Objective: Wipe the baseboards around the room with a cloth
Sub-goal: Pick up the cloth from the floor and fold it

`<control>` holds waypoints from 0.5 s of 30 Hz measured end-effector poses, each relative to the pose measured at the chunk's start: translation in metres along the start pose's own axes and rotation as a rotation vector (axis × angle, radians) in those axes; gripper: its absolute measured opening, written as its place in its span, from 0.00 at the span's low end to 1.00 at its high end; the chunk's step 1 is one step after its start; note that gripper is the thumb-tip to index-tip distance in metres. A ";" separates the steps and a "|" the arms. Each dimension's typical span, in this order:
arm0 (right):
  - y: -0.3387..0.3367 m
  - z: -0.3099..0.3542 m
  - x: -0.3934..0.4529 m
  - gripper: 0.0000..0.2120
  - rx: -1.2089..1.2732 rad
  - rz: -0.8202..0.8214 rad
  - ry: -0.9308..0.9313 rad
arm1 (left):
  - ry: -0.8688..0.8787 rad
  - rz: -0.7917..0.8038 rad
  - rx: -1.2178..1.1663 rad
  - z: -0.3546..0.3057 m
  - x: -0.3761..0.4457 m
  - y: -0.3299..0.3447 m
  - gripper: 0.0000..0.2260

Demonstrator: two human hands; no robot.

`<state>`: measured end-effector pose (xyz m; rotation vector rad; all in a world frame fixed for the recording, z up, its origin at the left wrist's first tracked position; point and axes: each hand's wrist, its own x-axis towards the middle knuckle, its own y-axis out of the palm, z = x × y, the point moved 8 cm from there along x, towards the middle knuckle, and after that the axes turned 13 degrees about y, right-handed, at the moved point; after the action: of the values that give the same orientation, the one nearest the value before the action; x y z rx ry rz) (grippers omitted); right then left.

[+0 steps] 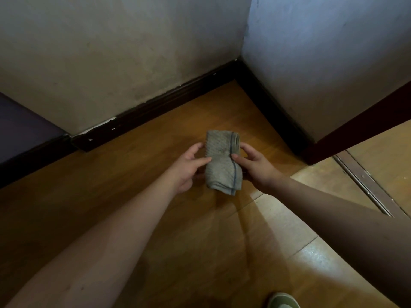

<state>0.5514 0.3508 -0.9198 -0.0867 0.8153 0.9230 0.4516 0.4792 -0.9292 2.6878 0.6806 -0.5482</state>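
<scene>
Currently the folded grey cloth [223,162] is held in the air above the wooden floor [138,174], near the room corner; the left hand [189,167] grips its left edge with curled fingers and the right hand [253,165] pinches its right edge along the blue stripe. To perform the step well, keep the cloth folded into a firm pad, lower it onto the dark baseboard [169,101] and wipe along its length into the corner. No brand, label or legible writing is visible.
</scene>
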 end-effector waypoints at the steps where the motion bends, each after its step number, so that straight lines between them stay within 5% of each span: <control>1: 0.001 0.000 0.000 0.16 0.005 0.013 0.010 | 0.007 -0.001 -0.003 -0.002 0.000 0.000 0.16; 15: 0.003 0.004 -0.003 0.13 -0.001 0.053 0.107 | -0.048 0.003 -0.084 -0.015 -0.011 0.007 0.11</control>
<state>0.5508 0.3523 -0.9140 -0.1162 0.9198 0.9750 0.4502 0.4751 -0.9102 2.5888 0.6710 -0.5683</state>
